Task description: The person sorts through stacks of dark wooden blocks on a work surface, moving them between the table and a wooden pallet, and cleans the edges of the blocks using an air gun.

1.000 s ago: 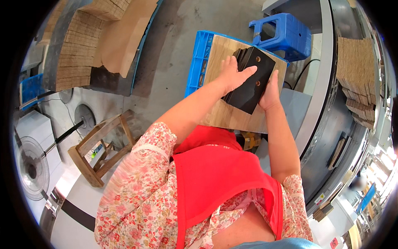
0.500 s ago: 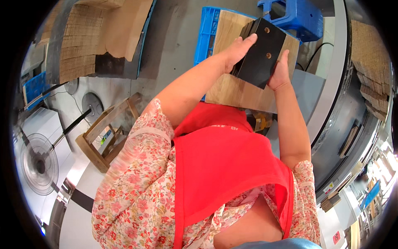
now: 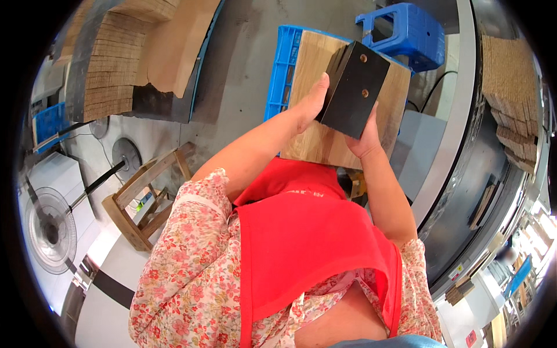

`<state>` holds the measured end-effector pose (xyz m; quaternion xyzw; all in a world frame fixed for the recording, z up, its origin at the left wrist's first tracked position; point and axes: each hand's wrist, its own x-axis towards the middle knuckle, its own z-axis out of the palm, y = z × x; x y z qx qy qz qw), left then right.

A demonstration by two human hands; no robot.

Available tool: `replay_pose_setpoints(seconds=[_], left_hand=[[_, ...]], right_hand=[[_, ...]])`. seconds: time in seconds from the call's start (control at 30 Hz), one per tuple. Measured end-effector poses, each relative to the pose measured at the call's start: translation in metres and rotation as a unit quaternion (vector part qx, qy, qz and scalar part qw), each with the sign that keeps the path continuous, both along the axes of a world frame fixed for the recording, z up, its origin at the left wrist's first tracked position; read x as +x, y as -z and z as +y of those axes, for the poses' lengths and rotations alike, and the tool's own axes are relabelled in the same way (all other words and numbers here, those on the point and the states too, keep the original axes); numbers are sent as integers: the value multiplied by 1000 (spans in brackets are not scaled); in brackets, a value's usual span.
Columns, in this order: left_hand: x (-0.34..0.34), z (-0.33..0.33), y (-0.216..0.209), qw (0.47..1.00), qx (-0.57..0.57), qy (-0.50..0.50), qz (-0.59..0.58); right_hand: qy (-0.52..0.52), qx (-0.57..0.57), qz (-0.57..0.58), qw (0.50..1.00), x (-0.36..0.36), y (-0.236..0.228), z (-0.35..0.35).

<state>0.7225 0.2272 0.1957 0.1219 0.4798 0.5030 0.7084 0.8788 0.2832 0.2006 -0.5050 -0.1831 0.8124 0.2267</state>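
A stack of black boards (image 3: 355, 87), its top one drilled with two round holes, stands over a wood-grain board (image 3: 307, 64). My left hand (image 3: 313, 103) presses against the stack's left side with the thumb pointing up along it; its other fingers are mostly hidden. Around the near right edge of the stack my right hand (image 3: 366, 138) is closed, thumb raised and the rest of the fingers underneath or out of sight. Under the wood-grain board shows a blue plastic crate (image 3: 277, 81).
A blue plastic stool (image 3: 409, 36) stands beyond the crate. Stacked boards (image 3: 110, 64) fill the far left, and more stacked strips (image 3: 510, 81) lie on the right past a grey metal frame (image 3: 444, 156). A wooden chair (image 3: 130, 223) and a fan (image 3: 51, 232) are at left.
Both hands and the black stack sit slightly lower and further left in view, as does the whole scene. My left hand has slid down from the stack's top edge to its side.
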Motion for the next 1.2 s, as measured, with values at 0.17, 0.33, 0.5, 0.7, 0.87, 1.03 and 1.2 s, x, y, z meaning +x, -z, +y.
replay_pose_setpoints(seconds=[0.17, 0.33, 0.5, 0.7, 0.87, 1.03, 1.2], left_hand=[[-28, 33, -40, 998, 60, -24, -13], [-23, 68, -1, 995, 99, -13, 9], [-12, 77, 7, 996, 45, -67, 47], [-18, 43, -28, 1000, 27, 8, 12], [-3, -6, 12, 994, -55, -11, -93], [9, -18, 14, 997, 22, -12, -74], [5, -18, 16, 994, 14, -35, -101]], right_hand=[[-31, 25, -66, 997, -14, -34, 51], [-46, 80, -26, 995, -37, -31, 83], [-17, 99, -38, 994, -41, -32, 82], [-25, 35, -69, 997, -11, -15, 69], [3, 4, -4, 1000, 17, -2, -2], [3, 92, 43, 995, 8, 18, -39], [49, 118, 29, 991, 0, 12, -40]])
